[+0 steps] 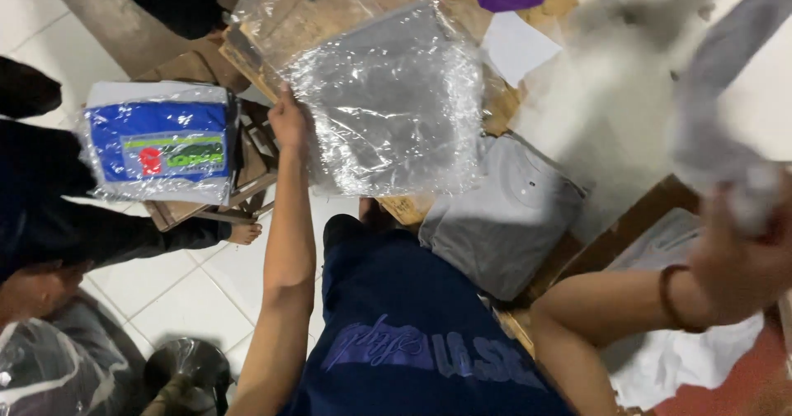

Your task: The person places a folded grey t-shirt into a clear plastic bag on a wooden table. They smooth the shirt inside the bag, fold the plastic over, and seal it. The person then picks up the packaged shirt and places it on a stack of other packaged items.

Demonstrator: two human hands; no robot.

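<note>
**Operator:** Over the wooden bench (272, 32), item one: my left hand (290, 121), closed on the left edge of a clear plastic bag (388, 102). The bag hangs flat and upright above the bench. I see nothing inside it, though glare on the film hides part of it.

**Clerk:** Item two, the other hand?

**Operator:** My right hand (738, 255), at the right edge of the view, fist closed around a bunched piece of grey cloth (726, 94). The cloth is blurred, so I cannot tell its exact shape. It is well apart from the bag.

**Clerk:** Stock already packed?

**Operator:** One: a sealed parcel in blue and white (159, 142), wrapped in film, resting on a wooden stool (247, 186) to the left. One grey folded shirt (503, 218) lies unwrapped just below the bag.

**Clerk:** So the standing?

**Operator:** I judge it early for this piece: bag in hand, cloth in hand, nothing yet inside the film. Folding, insertion and sealing are all left. The grey folded shirt also lies unbagged.

**Clerk:** Others present?

**Operator:** A person in dark sleeves (99, 230) sits at the left, not touching my items.
</note>
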